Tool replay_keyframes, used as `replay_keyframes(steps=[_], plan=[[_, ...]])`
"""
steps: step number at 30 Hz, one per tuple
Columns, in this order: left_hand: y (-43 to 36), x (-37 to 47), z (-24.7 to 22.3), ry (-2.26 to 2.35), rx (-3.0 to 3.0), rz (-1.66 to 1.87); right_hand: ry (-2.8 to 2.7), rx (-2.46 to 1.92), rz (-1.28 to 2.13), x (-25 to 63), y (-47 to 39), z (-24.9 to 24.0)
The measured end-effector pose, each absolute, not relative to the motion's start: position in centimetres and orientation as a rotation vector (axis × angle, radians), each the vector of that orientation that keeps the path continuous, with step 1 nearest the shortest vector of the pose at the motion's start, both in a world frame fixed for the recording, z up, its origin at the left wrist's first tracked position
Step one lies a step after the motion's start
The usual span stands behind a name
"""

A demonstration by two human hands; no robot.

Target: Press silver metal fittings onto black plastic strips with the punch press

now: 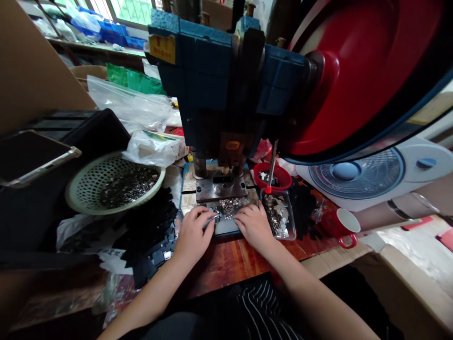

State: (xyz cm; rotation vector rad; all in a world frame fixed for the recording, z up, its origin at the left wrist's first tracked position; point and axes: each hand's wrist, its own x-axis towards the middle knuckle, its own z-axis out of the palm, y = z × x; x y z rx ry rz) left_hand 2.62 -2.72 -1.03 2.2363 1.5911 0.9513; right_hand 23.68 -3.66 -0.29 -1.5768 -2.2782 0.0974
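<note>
A blue press machine (212,71) stands ahead, with a steel die block (222,187) on its bed. In front of the die lies a pile of small metal pieces (230,206) on a grey plate (226,227). My left hand (196,231) is at the plate's left side, thumb and fingers closed around a small dark metal piece (212,218). My right hand (254,223) rests at the right of the pile, fingers bent down together at the small pieces; what its fingertips hold, if anything, is too small to make out.
A green-white colander (74,191) with small parts stands left, near black pieces (159,226). On the right are a clear tray (293,226) of metal parts, a red bowl (288,179), a red mug (332,222), a fan (357,172) and the press's large red wheel (347,75).
</note>
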Motion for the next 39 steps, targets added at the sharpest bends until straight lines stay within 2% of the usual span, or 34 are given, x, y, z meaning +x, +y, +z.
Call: replay_keyframes(steps=[7, 16, 27, 33, 39], plan=[[-4.4, 3.6, -0.3, 1.478, 2.205, 0.997, -2.147, -1.612, 0.197, 23.5, -3.4, -0.2], [-4.4, 6.4, -0.1, 1.179, 1.527, 0.768, -1.654, -1.442, 0.714, 22.7, -4.4, 0.5], [-6.4, 6.6, -0.3, 1.012, 0.825, 0.690, -1.757, -1.431, 0.674, 21.8, -7.1, -0.6], [-5.7, 6.2, -0.1, 1.186, 1.524, 0.700, -1.891, -1.454, 0.596, 22.4, -6.4, 0.3], [-3.9, 6.4, 0.4, 1.320, 2.395, 0.689, -2.066, -1.749, 0.175, 23.7, -2.9, -0.3]])
